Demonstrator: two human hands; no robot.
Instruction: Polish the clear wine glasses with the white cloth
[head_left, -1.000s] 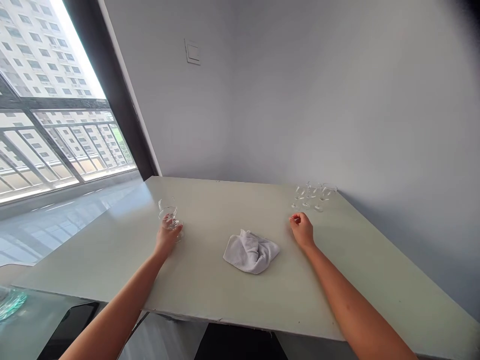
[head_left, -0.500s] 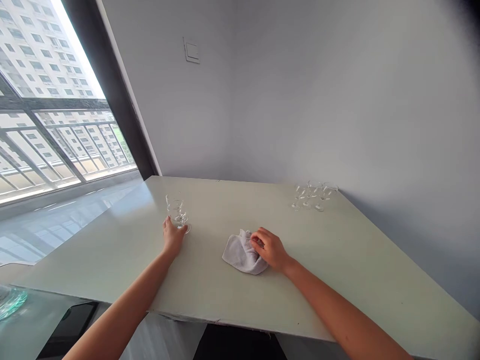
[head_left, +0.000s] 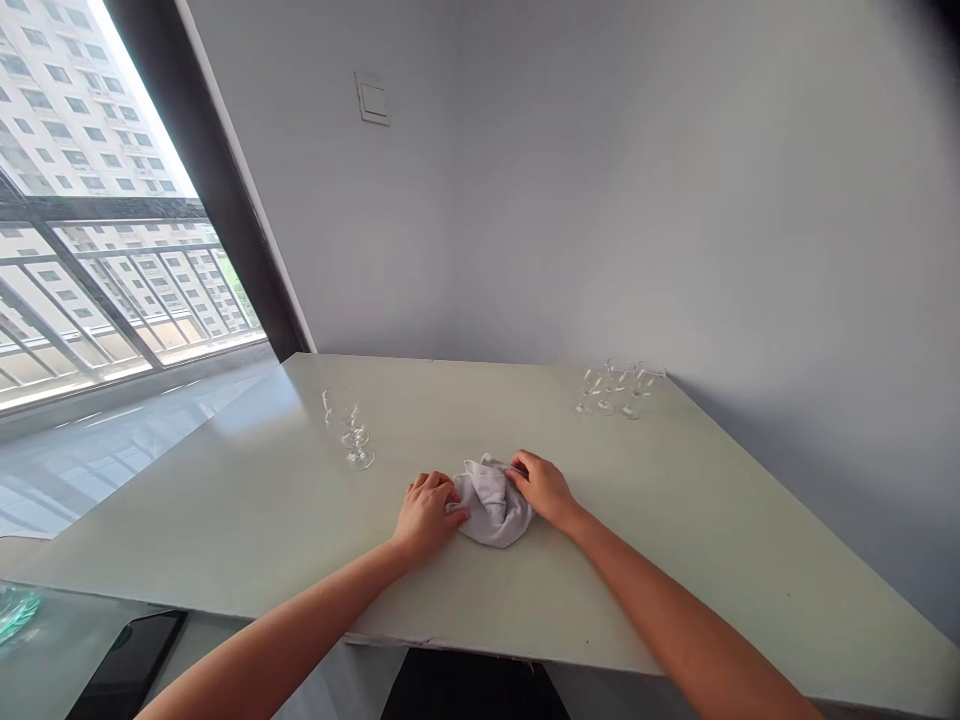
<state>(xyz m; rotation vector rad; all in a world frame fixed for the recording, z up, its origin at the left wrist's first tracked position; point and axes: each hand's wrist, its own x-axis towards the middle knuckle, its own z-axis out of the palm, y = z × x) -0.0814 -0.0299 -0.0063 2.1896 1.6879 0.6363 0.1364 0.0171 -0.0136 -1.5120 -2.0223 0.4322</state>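
A crumpled pale grey cloth [head_left: 493, 510] lies on the table in front of me, between my two hands. My left hand [head_left: 429, 515] pinches its left edge, thumb toward me and fingers curled over it. From the other side my right hand [head_left: 544, 488] grips the upper right edge, with fingertips pressed into the fabric. Beyond my left hand, a few clear stemmed glasses [head_left: 359, 456] stand close together, hard to tell apart because they are transparent.
A second group of several stemmed glasses [head_left: 630, 408] stands at the back right by the wall. The pale table [head_left: 675, 560] ends along the walls. On a lower glass surface at front left are a black phone [head_left: 127, 665] and a greenish glass item [head_left: 15, 612].
My left hand has left the stemmed glasses, moved right and toward me, and taken hold of the cloth. My right hand stays at the cloth. The view has shifted slightly.
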